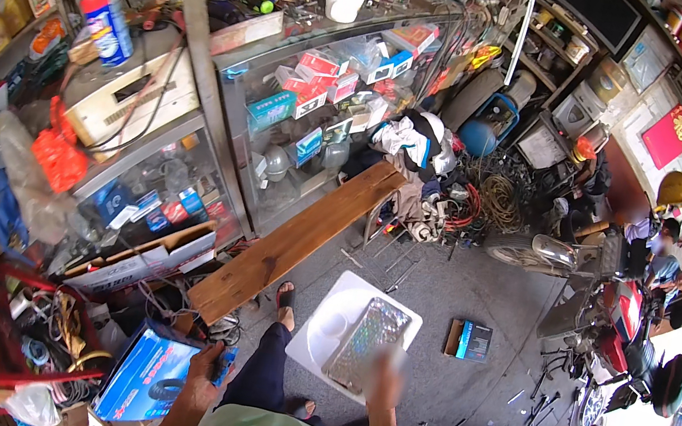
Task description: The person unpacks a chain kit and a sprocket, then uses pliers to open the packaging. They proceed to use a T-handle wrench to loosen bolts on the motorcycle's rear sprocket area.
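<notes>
Between the wooden plank (300, 240) and the small blue carton (475, 342): white tray (322, 321), smooth, squarish, round recesses on its left part; silver panel (368, 332) lies on it.
Silver panel: flat, oblong, glossy, pebbled or faceted texture with iridescent glints; exact material cannot be told.
Plank: brown, straight, visible grain and dark knots.
Left hand (203, 364): fingers bent around a small blue object (224, 363), beside the big blue box (147, 380).
Right hand (387, 376): blurred, over the tray's lower right edge; finger opening and any hold cannot be told.
In the way: right hand hides part of the panel's lower right side.
Around: sandalled foot (286, 299) near the tray's left edge; red motorcycle (623, 308) well apart at right; glass case (273, 208) of small cartons beyond the plank.
Panel axis: long side slants, upper end rightward, lower end leftward toward the person.
</notes>
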A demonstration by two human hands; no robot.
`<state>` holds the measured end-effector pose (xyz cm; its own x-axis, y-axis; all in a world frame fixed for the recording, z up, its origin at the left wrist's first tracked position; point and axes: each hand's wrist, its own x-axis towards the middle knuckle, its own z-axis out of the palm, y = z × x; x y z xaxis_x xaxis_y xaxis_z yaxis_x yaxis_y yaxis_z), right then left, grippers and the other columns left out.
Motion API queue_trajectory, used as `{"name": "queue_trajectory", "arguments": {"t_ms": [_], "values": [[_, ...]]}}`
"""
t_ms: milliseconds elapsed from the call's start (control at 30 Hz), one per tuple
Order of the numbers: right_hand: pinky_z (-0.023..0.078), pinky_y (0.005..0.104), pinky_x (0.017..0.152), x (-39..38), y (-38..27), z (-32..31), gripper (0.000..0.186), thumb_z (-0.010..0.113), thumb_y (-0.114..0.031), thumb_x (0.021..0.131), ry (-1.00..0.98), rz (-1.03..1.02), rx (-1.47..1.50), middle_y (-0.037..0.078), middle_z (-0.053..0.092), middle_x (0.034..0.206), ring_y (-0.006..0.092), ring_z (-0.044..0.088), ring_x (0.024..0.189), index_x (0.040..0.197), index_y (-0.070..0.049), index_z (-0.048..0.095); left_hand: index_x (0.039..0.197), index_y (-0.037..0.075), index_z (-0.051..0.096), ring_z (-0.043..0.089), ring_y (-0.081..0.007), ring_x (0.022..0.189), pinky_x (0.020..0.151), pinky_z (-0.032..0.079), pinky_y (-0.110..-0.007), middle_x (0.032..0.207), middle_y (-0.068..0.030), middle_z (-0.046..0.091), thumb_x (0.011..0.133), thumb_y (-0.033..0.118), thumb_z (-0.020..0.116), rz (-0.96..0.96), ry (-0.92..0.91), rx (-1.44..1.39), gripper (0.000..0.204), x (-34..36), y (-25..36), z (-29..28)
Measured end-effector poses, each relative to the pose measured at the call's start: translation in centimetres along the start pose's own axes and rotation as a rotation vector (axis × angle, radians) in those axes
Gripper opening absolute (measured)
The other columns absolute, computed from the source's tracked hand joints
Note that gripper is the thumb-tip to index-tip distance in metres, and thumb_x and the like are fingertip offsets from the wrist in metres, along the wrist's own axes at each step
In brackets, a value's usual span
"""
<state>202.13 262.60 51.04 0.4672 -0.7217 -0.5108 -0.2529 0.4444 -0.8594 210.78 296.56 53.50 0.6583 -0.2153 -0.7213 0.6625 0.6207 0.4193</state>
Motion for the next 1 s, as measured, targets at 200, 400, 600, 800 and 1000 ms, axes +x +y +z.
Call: {"name": "queue_trajectory", "arguments": {"t_ms": [200, 400, 600, 800, 1000], "values": [[0.044, 0.0339, 0.062, 19.4, 5.1, 13.3, 0.051, 0.072, -0.042, 0.082, -0.012, -0.201, -0.301, 0.004, 0.061, 0.076, 0.0128, 0.053, 0.07, 0.092, 0.007, 0.066, 0.085, 0.016, 0.06, 0.049, -0.0113, 0.041, 0.031, 0.033, -0.027, 0.063, 0.0032, 0.056, 0.09, 0.025, 0.064, -0.051, -0.026, -0.081, 0.011, 11.2, 5.9, 9.4], [0.046, 0.0381, 0.063, 31.3, 7.1, 27.4, 0.064, 0.07, -0.053, 0.079, -0.025, -0.049, -0.552, 0.014, 0.064, 0.074, 0.0181, 0.056, 0.07, 0.086, 0.011, 0.066, 0.093, 0.008, 0.064, 0.058, -0.0081, 0.067, 0.058, 0.046, -0.022, 0.081, 0.0005, 0.062, 0.091, 0.017, 0.061, 0.081, 0.393, 0.223, 0.01, 16.9, 10.1, 13.0], [0.046, 0.0381, 0.069, 38.4, 11.3, 33.2, 0.066, 0.064, -0.061, 0.079, -0.052, 0.085, -0.674, 0.016, 0.065, 0.076, 0.0213, 0.061, 0.075, 0.088, 0.005, 0.068, 0.089, 0.007, 0.065, 0.06, -0.0084, 0.068, 0.06, 0.047, -0.023, 0.079, -0.0001, 0.063, 0.092, 0.014, 0.061, 0.058, 0.536, 0.19, 0.008, 19.4, 9.8, 9.7], [0.046, 0.0457, 0.086, 39.2, 12.7, 34.1, 0.076, 0.056, -0.064, 0.08, -0.071, 0.19, -0.927, 0.03, 0.063, 0.104, 0.0426, 0.06, 0.104, 0.11, 0.005, 0.063, 0.088, 0.006, 0.066, 0.06, -0.0082, 0.062, 0.056, 0.048, -0.023, 0.075, 0.0005, 0.065, 0.09, 0.012, 0.064, 0.071, 0.622, 0.116, 0.007, 20.4, 8.5, 12.7], [0.05, 0.0427, 0.075, 38.2, 11.7, 30.7, 0.059, 0.063, -0.049, 0.081, -0.287, -0.155, -1.169, 0.025, 0.066, 0.093, 0.0361, 0.065, 0.09, 0.1, 0.007, 0.065, 0.086, 0.002, 0.066, 0.054, -0.0046, 0.059, 0.054, 0.043, -0.021, 0.071, 0.002, 0.062, 0.092, 0.015, 0.062, 0.101, 0.5, 0.308, 0.015, 21.9, 7.9, 17.2]]}}
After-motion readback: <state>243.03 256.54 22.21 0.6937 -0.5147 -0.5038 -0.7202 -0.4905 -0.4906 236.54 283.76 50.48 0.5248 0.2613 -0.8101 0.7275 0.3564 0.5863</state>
